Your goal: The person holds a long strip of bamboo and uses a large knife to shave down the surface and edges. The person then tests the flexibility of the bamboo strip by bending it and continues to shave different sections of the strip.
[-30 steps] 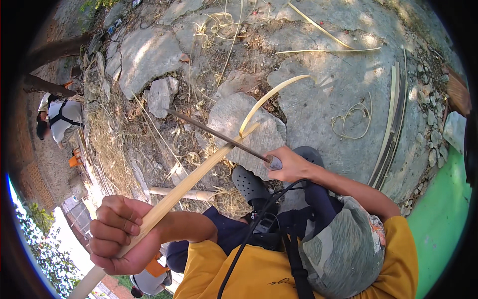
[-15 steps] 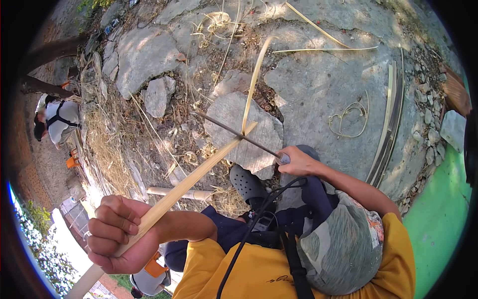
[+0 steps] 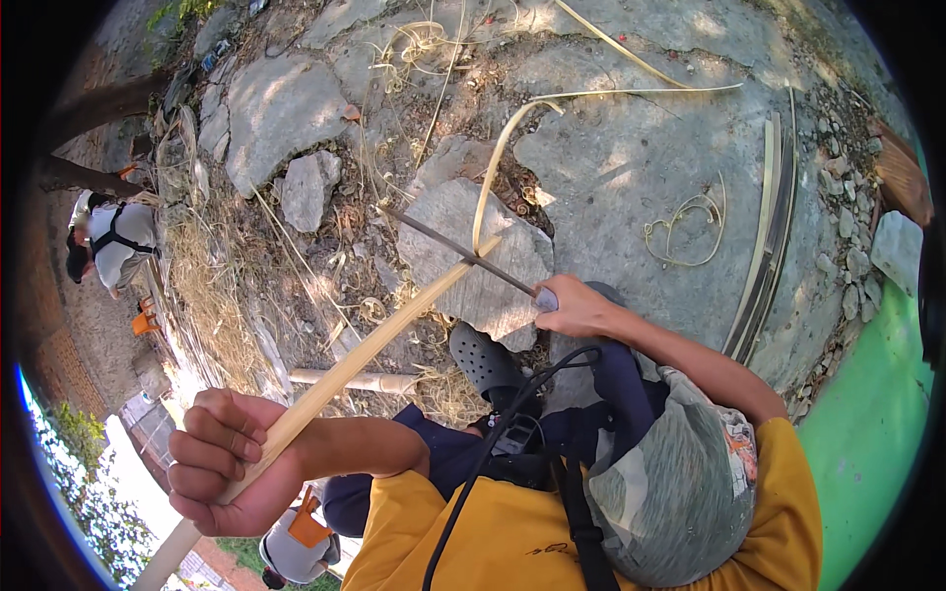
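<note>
My left hand (image 3: 225,463) is closed around a long pale bamboo strip (image 3: 360,357), which slants up and away to the right. My right hand (image 3: 583,307) grips the pale handle of a knife (image 3: 429,232), and its thin dark blade lies across the strip near the far end. From the blade a thin bamboo shaving (image 3: 487,187) rises and bends over to the right at its tip, still joined to the strip. Beneath the blade is a flat grey stone slab (image 3: 503,313).
A dark clog (image 3: 483,360) is on my foot beside the slab. Curled shavings (image 3: 419,44) and loose strips (image 3: 641,94) lie on cracked concrete. Long strips (image 3: 774,236) lie at the right, near a green surface (image 3: 877,404). Another person (image 3: 120,231) is at the far left.
The shaving's free end has curled over and down to the right. My left hand and the strip have shifted slightly left; the blade is still across the strip.
</note>
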A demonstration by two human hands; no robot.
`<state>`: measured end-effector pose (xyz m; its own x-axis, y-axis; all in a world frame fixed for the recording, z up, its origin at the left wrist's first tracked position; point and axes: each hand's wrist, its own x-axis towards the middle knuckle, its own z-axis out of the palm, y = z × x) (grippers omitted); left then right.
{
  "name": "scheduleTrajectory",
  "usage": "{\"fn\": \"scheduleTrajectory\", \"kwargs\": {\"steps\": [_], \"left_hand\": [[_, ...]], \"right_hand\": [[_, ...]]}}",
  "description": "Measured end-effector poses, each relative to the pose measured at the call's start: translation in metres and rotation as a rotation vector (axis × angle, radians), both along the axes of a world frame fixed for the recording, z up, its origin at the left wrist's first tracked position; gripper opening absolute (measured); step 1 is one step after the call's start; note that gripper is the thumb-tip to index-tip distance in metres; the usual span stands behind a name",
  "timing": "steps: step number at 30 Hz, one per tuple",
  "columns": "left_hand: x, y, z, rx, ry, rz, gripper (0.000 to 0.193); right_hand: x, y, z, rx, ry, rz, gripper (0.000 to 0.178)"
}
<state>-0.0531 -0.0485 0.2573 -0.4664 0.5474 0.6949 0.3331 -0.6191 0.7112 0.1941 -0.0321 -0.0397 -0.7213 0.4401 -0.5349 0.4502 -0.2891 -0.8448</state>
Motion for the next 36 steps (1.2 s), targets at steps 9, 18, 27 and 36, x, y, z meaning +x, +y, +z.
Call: {"fn": "scheduleTrajectory", "kwargs": {"steps": [9, 18, 27, 36], "left_hand": [[0.006, 0.0, 0.003, 0.033, 0.009, -0.06, 0.048], [0.0, 0.001, 0.005, 0.058, -0.04, -0.103, 0.048], [-0.004, -0.003, 0.004, 0.057, -0.048, -0.133, 0.048], [-0.003, -0.006, 0.002, 0.033, -0.034, -0.095, 0.047]], "right_hand": [[-0.006, 0.001, -0.018, 0.032, 0.054, -0.014, 0.043], [-0.003, -0.008, -0.006, 0.089, 0.158, -0.047, 0.034], [0.008, 0.002, -0.007, -0.024, 0.003, 0.027, 0.029], [0.015, 0.002, 0.0, -0.143, -0.024, -0.009, 0.028]]}}
